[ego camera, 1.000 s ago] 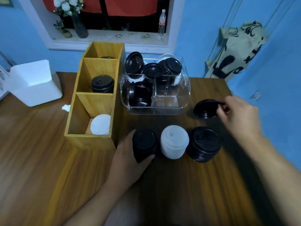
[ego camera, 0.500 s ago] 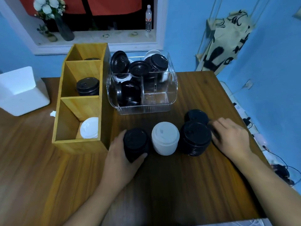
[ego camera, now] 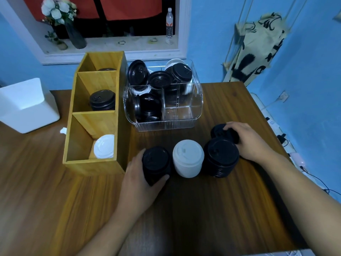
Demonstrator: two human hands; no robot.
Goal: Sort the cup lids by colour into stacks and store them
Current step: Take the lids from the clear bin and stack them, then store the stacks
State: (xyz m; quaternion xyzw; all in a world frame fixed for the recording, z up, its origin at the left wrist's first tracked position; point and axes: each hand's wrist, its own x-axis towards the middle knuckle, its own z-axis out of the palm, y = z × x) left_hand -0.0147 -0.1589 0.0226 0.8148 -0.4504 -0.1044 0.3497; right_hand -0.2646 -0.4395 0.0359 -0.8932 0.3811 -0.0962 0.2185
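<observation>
**Near zone.** Both forearms enter from the bottom edge, cut off by the frame. Three lid stacks stand in one row on the tabletop (ego camera: 184,218).
- The left grip (ego camera: 142,183) is wrapped round the narrow black stack (ego camera: 156,160). The thumb is on the near side. The fingers are hidden behind the stack.
- The white stack (ego camera: 188,157) stands in the centre and touches neither grip.
- The wide black stack (ego camera: 221,154) stands at the right of the row.
- Lids per stack: the edges merge in the dim light, so the count cannot be read.

**Right side.** The right grip (ego camera: 249,143) arches over the rear black lid (ego camera: 218,131), fingers curled onto its far rim. This item lies just behind the wide black stack. The wide stack and the hand cover its lower part. Whether it is one lid or several cannot be told.

**Middle zone.** The wooden organiser (ego camera: 96,167) has three compartments.
1. Near compartment: white lids (ego camera: 103,149), leaning in the right corner.
2. Middle compartment: one short black pile (ego camera: 102,100).
3. Far compartment: a dark lid edge (ego camera: 107,69). The divider hides the rest.

The clear bin (ego camera: 184,115) stands just right of the organiser and holds loose black lids. At least five are visible, but overlap prevents an exact count. One pale lid (ego camera: 173,61) shows at its rear, mostly hidden.

**Left edge.** One white box (ego camera: 25,108) is cut off by the frame. One paper scrap (ego camera: 63,130) lies beside the organiser.

**Far zone.** One vase of flowers (ego camera: 75,36) and one bottle (ego camera: 169,21) stand on the window sill. One printed cloth bag (ego camera: 258,48) hangs on the blue wall.
</observation>
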